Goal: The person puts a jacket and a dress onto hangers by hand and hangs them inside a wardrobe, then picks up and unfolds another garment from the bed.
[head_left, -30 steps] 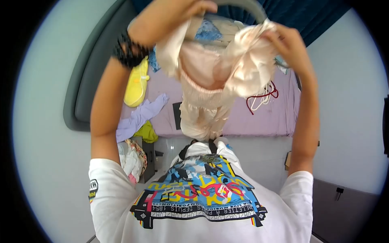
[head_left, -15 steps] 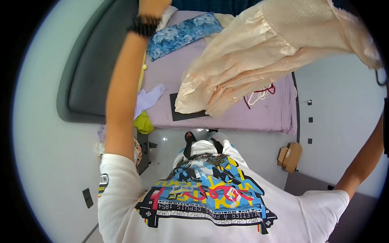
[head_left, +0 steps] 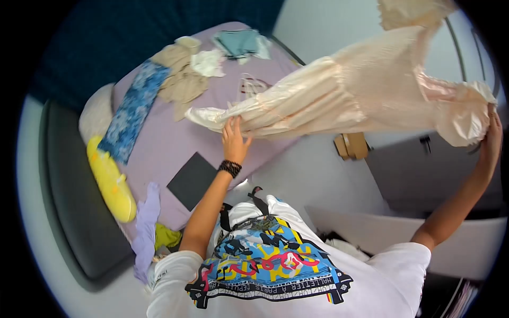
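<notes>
A pale peach dress (head_left: 376, 90) stretches sideways in the air, its gathered skirt on the left and its ruffled sleeve on the right. My right hand (head_left: 493, 130) is closed on the dress by that sleeve, at the far right. Against the lower skirt, near the hem, rests my left hand (head_left: 235, 142) with its fingers apart; it wears a black beaded bracelet (head_left: 230, 168). Partly behind the skirt, a pale hanger with dark red parts (head_left: 252, 86) lies on the bed. A flat black square (head_left: 192, 181) is on the bed below my left hand.
The bed (head_left: 154, 159) carries a blue floral pillow (head_left: 136, 108), a yellow plush cushion (head_left: 111, 180), beige cloth (head_left: 183, 77) and a teal garment (head_left: 237, 42). Lilac cloth (head_left: 147, 228) hangs at its edge. A grey headboard (head_left: 79, 212) stands left; cardboard (head_left: 351, 146) sits on the floor.
My view has turned toward the right. My left hand has come down from the top of the view to the skirt, and the dress now extends more level, with my right hand in view.
</notes>
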Demonstrator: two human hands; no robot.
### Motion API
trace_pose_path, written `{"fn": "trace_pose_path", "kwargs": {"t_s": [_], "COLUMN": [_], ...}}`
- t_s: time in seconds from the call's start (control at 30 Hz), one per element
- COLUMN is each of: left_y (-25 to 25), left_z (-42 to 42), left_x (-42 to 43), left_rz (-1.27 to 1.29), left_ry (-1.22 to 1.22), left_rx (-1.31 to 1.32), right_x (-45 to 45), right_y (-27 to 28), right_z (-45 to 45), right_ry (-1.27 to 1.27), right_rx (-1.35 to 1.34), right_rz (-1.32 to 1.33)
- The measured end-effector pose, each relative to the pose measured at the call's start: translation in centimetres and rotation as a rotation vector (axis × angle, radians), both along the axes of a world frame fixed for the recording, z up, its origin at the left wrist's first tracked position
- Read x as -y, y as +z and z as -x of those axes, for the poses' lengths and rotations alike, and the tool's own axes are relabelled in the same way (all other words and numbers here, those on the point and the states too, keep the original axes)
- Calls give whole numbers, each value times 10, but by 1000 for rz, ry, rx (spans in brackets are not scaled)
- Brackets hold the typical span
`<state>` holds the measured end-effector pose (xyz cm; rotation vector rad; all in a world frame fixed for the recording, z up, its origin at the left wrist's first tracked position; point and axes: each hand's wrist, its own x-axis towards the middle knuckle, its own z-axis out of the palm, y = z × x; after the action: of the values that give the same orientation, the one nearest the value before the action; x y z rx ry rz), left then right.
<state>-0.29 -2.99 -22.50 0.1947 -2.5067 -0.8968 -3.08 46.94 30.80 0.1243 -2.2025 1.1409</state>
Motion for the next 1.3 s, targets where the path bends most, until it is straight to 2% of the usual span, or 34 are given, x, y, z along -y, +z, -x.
{"fn": "trace_pose_path", "kwargs": {"t_s": [0.07,0.13,0.2,0.23,0.3,0.33,0.37,0.4,0.47,0.53,0.63,0.7,0.77,0.8,0.83,0.87,0.9,0.97,1.0,1.07,1.1,1.2,1.27,1.3], "left_y": [-13,-22,-44,-50,-62,-68,-63,-69,-40,0,117,188,236,258,278,288,292,297,298,300,298,296,290,290], "left_z": [38,65,85,90,92,84,106,104,104,125,147,147,144,142,137,138,145,162,163,177,182,182,176,170], "left_x": [-25,-49,-65,-81,-108,-120,-121,-131,-142,-169,-212,-245,-278,-293,-311,-327,-344,-375,-385,-398,-411,-439,-459,-467], "left_rz": [23,41,-1,5,-21,3,-29,-33,-8,-139,-293,-323,-323,-335,-332,-332,-347,-174,-197,-256,-348,-357,-369,-366], "left_ry": [-131,-218,-363,-408,-606,-642,-740,-844,-948,-889,-913,-940,-981,-1020,-1053,-1085,-1130,-1436,-1491,-1739,-1823,-1966,-2061,-2090], "left_rx": [138,93,301,288,550,562,575,546,516,316,-109,-451,-730,-727,-832,-935,-930,-1038,-1041,-772,-784,-811,-833,-879], "right_x": [-18,-8,11,20,21,21,36,39,56,53,50,46,44,41,43,48,53,60,63,74,78,90,97,102], "right_y": [-28,-68,-104,-121,-153,-162,-149,-157,-157,-157,-157,-167,-179,-184,-185,-185,-186,-178,-174,-171,-172,-178,-179,-181], "right_z": [-38,-83,-118,-136,-142,-144,-103,-113,-126,-120,-119,-132,-147,-156,-166,-171,-175,-180,-184,-177,-179,-186,-194,-196], "right_ry": [-13,-30,-239,-342,-385,-430,-485,-546,-605,-613,-594,-631,-647,-655,-661,-667,-711,-814,-870,-902,-939,-1042,-1056,-1084], "right_rx": [127,124,37,-3,-111,-146,-112,-121,-122,-31,59,89,97,106,119,136,134,177,217,206,208,240,357,373], "right_rz": [-27,40,69,89,154,213,164,135,-24,-45,-26,-32,-39,-141,-179,-215,-216,-185,-166,-219,-198,-158,39,-4]}}
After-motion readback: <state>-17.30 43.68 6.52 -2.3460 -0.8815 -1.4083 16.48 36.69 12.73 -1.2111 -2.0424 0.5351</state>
